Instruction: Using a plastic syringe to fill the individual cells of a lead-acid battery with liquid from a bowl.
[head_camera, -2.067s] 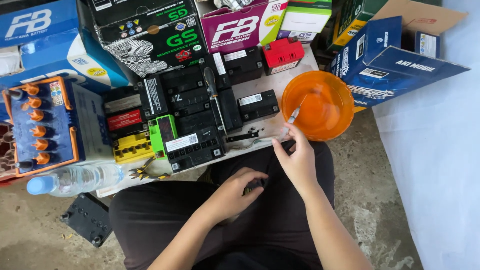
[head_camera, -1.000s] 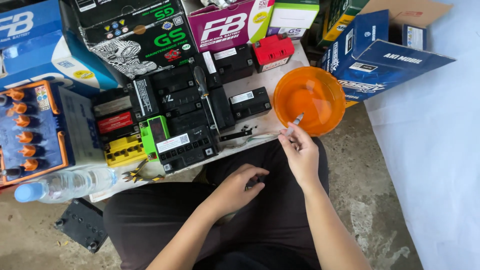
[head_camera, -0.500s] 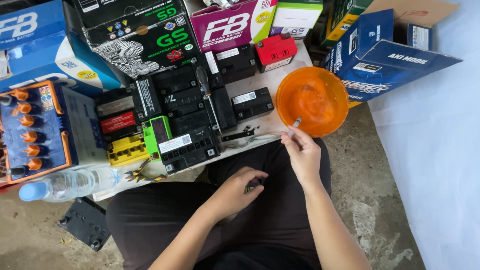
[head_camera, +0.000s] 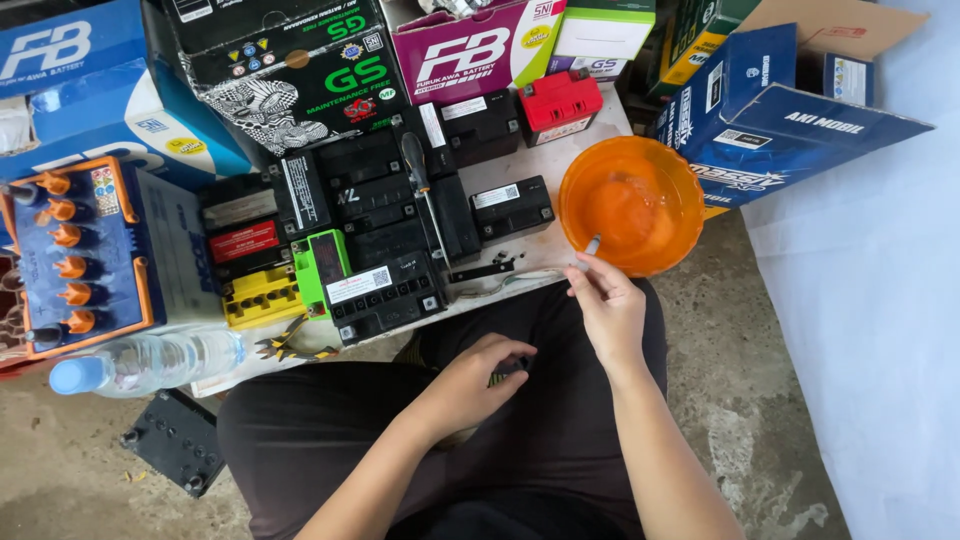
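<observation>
**Thin tool over a bowl at the table's edge**

The right hand (head_camera: 608, 312) pinches a thin stick-like tool (head_camera: 590, 247) between thumb and fingertips, its pale tip just inside the near rim of the orange bowl (head_camera: 668, 178). What the tool is exactly cannot be told; it is too small. The left hand (head_camera: 470, 385) rests on the lap, fingers curled around a small dark object (head_camera: 510, 370) that is mostly hidden under them.

The bowl stands at the right end of the low table (head_camera: 520, 165), near its corner and near the person's knees. It seems to hold liquid, though that is hard to confirm. A push from the right wrist, or a knee lifting against the table, could tip it onto the dark trousers or the concrete floor (head_camera: 730, 400).

Just left of the bowl lie small black batteries (head_camera: 511, 207), a screwdriver (head_camera: 422, 190) and loose dark bits (head_camera: 500, 267) along the table edge. Drips carried off the tool's tip could land on these. The pinch is light and high on the tool, so it could slip and drop into the bowl. The object in the left hand, resting on a sloping thigh, could roll off if the fingers loosen.
</observation>
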